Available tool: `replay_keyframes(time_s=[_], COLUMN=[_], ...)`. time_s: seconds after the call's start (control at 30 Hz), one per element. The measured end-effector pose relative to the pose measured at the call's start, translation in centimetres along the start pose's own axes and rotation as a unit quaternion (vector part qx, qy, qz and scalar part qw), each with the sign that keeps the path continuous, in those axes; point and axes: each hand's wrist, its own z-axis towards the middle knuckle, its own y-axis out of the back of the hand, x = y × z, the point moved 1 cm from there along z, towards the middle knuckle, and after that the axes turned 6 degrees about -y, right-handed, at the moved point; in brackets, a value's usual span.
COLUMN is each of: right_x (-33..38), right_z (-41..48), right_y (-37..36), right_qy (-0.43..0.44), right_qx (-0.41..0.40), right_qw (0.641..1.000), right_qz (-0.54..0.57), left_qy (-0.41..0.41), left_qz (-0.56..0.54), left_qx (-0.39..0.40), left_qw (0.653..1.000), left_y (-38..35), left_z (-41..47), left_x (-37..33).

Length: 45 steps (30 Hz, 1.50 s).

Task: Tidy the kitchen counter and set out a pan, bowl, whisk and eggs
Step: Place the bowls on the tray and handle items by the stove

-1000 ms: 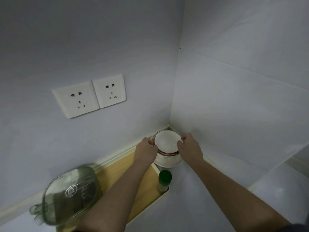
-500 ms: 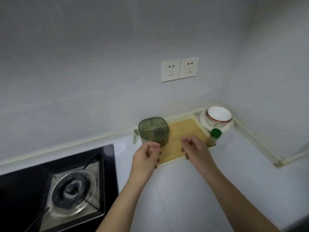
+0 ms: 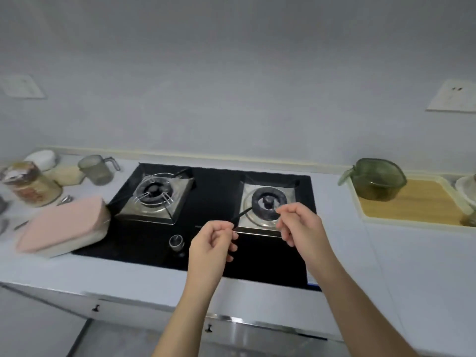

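Observation:
My left hand [image 3: 212, 243] hovers over the front of the black gas stove [image 3: 211, 186], curled into a loose fist with nothing in it. My right hand [image 3: 298, 225] hangs beside it over the right burner [image 3: 268, 199], fingers half curled and apart, also holding nothing. White stacked bowls [image 3: 466, 185] show at the far right edge, mostly cut off by the frame.
A wooden board [image 3: 417, 204] with a green lidded container [image 3: 378, 180] lies right of the stove. To the left are a pink-topped box [image 3: 64, 222], a jar [image 3: 31, 185], a clear measuring cup [image 3: 99, 170] and small items. A stove knob [image 3: 176, 240] sits near my left hand.
Both hands let go of the bowls in the corner and drew back. My view swung left from the corner to the stove, and the hands now hang over the right burner.

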Motion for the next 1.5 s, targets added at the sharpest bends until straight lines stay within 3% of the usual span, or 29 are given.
replay_keyframes(time_s=[0.3,0.8,1.1,1.3,1.5], right_x=[1.4,1.3,3.4,3.8,0.6], right_z=[-0.6,6.9,9.7,9.9,10.7], right_y=[-13.9,-38.0,-54.6,-62.8,-73.3], right_qy=[0.012,-0.006,-0.014,-0.004,-0.093], right_qx=[0.131,0.250,0.346,0.370,0.361], right_qw=[0.991,0.966,0.932,0.921,0.910], right_qz=[-0.040,-0.060,-0.107,-0.122,-0.179], left_qy=[0.004,0.029,0.076,0.114,0.273], left_qz=[-0.021,0.025,0.056,0.100,0.162], left_qx=[-0.158,-0.279,-0.382,-0.376,-0.333], left_qw=[0.987,0.960,0.919,0.914,0.888], left_y=[13.9,34.8,49.2,57.1,66.8], left_z=[-0.5,8.9,13.3,16.8,21.9], left_x=[1.0,3.2,5.0,7.3,13.7])
